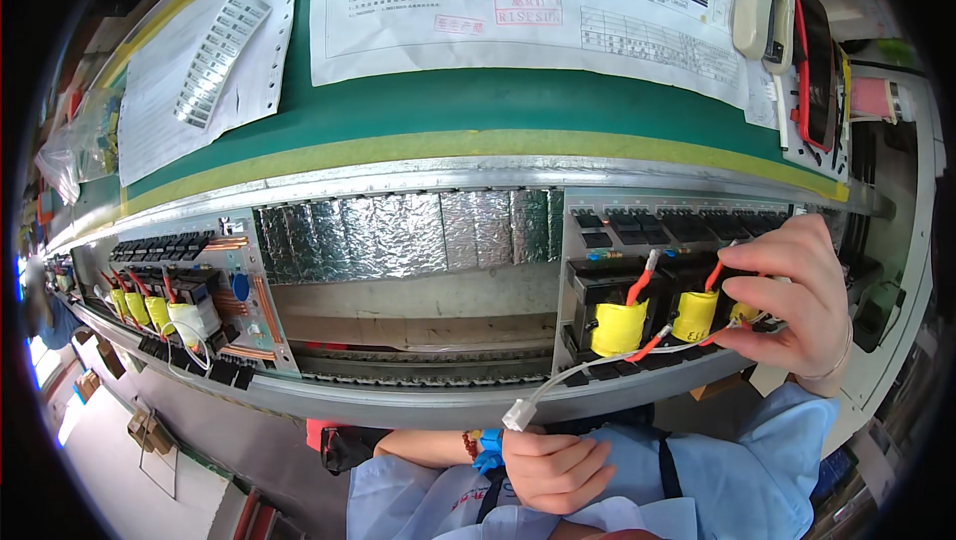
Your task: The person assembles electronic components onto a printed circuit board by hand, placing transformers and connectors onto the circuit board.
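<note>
My right hand [797,301] curls its fingers and thumb round a yellow-wrapped transformer [742,312] at the right end of a circuit board [583,231]. Red-sleeved leads [713,277] rise by its fingertips. Two more yellow-wrapped transformers stand to its left, the nearer [694,317] and the farther [619,329]. A white cable [583,369] runs from them over the rail to a white connector [519,415]. Just below that plug my left hand [558,468] is closed near my body, and its palm is hidden. Whether it touches the plug I cannot tell.
A second board [239,241] with yellow-wrapped transformers sits farther left on the metal rail track [448,373]. Beyond the rail, a green bench mat [428,107] bears a printed drawing [398,42], a label sheet [221,57], a pale handset [763,7] and a red-edged phone [817,72].
</note>
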The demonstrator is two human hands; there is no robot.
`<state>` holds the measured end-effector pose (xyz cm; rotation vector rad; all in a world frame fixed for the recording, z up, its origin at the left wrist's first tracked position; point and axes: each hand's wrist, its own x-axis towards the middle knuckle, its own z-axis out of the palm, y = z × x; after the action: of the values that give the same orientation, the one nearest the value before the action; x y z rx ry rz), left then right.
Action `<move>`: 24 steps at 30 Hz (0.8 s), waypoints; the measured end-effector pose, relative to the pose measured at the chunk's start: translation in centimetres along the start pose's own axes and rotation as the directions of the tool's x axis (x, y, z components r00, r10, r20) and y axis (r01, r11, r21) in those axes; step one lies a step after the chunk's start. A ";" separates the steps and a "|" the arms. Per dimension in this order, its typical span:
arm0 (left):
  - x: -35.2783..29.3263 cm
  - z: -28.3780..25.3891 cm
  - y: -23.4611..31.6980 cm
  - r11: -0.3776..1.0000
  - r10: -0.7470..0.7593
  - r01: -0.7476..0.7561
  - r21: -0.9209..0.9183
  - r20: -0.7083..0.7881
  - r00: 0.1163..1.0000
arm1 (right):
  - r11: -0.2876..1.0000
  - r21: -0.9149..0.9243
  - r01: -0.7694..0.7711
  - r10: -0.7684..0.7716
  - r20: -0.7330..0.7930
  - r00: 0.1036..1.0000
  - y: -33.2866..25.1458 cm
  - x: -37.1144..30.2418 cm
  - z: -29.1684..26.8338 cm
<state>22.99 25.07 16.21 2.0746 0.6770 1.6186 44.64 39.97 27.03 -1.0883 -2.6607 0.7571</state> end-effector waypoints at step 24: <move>-1.3 -2.6 2.3 0.991 0.088 -0.081 0.102 -0.063 0.994 | 0.979 -0.128 0.160 -0.137 0.171 0.976 -9.6 3.3 11.3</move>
<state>20.46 22.54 17.22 2.1541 0.7144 1.7415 32.61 32.04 22.19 -0.8785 -2.9323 0.6626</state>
